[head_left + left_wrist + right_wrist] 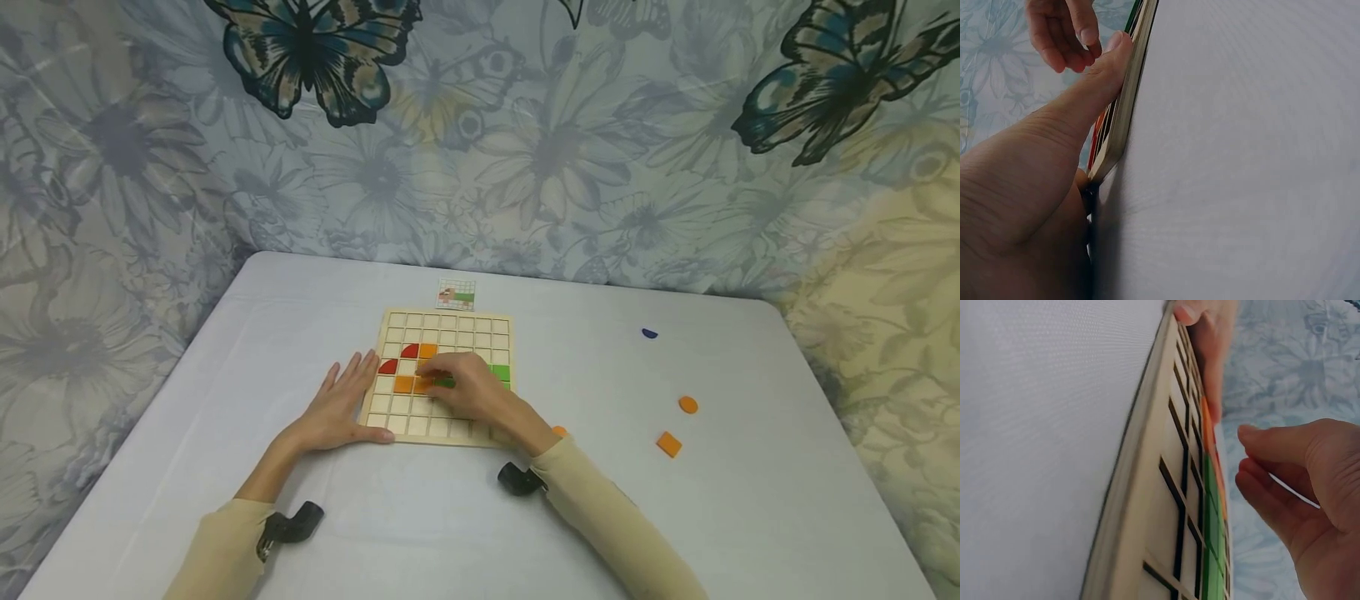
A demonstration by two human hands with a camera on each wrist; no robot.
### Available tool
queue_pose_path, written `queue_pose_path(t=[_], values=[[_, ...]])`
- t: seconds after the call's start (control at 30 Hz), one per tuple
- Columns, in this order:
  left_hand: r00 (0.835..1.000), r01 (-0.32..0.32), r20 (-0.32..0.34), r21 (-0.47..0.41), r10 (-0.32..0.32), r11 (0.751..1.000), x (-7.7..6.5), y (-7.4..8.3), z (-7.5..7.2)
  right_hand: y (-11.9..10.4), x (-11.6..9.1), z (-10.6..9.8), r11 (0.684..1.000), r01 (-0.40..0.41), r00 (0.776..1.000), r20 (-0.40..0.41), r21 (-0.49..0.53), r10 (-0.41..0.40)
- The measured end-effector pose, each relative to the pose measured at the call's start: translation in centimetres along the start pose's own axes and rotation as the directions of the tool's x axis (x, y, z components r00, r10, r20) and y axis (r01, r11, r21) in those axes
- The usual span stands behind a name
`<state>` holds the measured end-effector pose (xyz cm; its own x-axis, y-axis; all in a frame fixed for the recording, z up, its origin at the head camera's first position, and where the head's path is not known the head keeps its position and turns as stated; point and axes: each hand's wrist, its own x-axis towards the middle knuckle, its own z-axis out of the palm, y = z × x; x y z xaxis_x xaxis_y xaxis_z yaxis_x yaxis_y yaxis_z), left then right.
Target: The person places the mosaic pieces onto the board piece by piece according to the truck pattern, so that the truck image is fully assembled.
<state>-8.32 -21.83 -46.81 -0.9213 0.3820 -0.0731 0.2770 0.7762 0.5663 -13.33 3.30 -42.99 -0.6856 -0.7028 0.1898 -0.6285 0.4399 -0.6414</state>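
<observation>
A wooden grid board [420, 427] lies on the table. Red quarter-circles [410, 351], orange squares [403, 384] and green squares [500, 373] sit in its cells. My left hand [333, 412] lies spread at the board's left side, its thumb on the near-left corner and its fingertips along the left edge. Over the middle of the board hovers my right hand [472, 387], near the orange and green squares and partly hiding them. In the right wrist view, the thumb and loosely bent fingers [1266, 440] are off the surface, and no piece shows between them.
A small pattern card [456, 294] lies beyond the board's far edge. To the right are a blue half-circle [649, 333], an orange circle [688, 404] and an orange square [670, 444]. Another orange piece [559, 431] peeks out beside the right wrist. Patterned fabric [480, 167] hangs behind the table.
</observation>
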Motion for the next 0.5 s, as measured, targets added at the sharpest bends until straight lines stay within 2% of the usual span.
queue_pose_path(t=[0.23, 0.5], values=[[1.000, 0.008, 0.014, 0.008, -0.008, 1.000, 0.1, 0.1, 0.1, 0.2, -1.6, -1.2, 0.997, -0.056, 0.998, -0.008, 0.044, 0.056], [1.000, 0.006, 0.005, 0.017, -0.006, 1.000, 0.1, 0.3, 0.1, 1.1, -3.4, -2.6, 0.998, -0.052, 0.999, -0.005, -0.034, 0.052]])
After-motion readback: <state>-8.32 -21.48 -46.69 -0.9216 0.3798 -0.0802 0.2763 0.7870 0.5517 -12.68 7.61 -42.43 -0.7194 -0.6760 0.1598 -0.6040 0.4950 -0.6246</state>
